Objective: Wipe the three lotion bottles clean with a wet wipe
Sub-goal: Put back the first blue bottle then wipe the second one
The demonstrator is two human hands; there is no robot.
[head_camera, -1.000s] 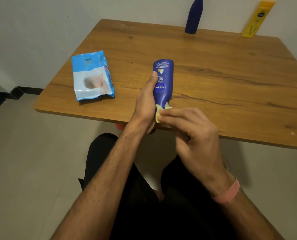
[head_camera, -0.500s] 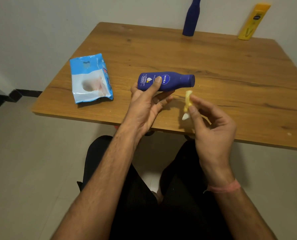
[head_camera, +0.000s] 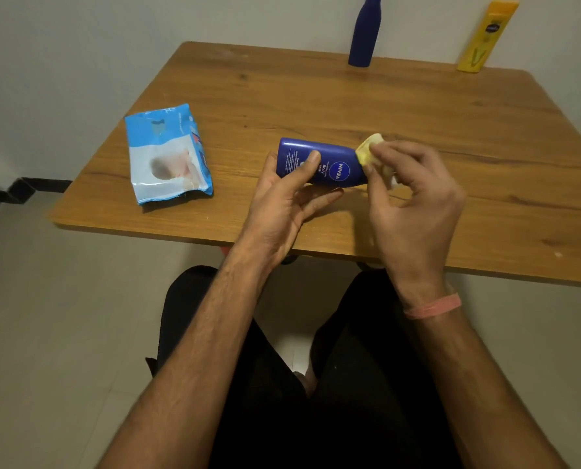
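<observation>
Wiping the cap end of the blue lotion bottle (head_camera: 321, 163), held sideways in mid-frame over the table's (head_camera: 350, 106) near edge.

Left hand (head_camera: 287, 201) grips the bottle's base end, thumb on top and fingers curled under; right hand (head_camera: 414, 194) pinches the folded wet wipe (head_camera: 370, 148) against the cap end, which the wipe and fingers hide. To do it well: keep the left grip firm, roll the bottle a bit per stroke, and likely refold the wipe to a fresh face. The bottle looks to be off the surface, so a slip drops it onto the tabletop or lap. Room: bare wood to the right; wipes pack (head_camera: 167, 154) sits centre-left near the front edge. Dark blue bottle (head_camera: 363, 32) and yellow bottle (head_camera: 485, 35) stand at the top against the wall, well apart from the hands.
</observation>
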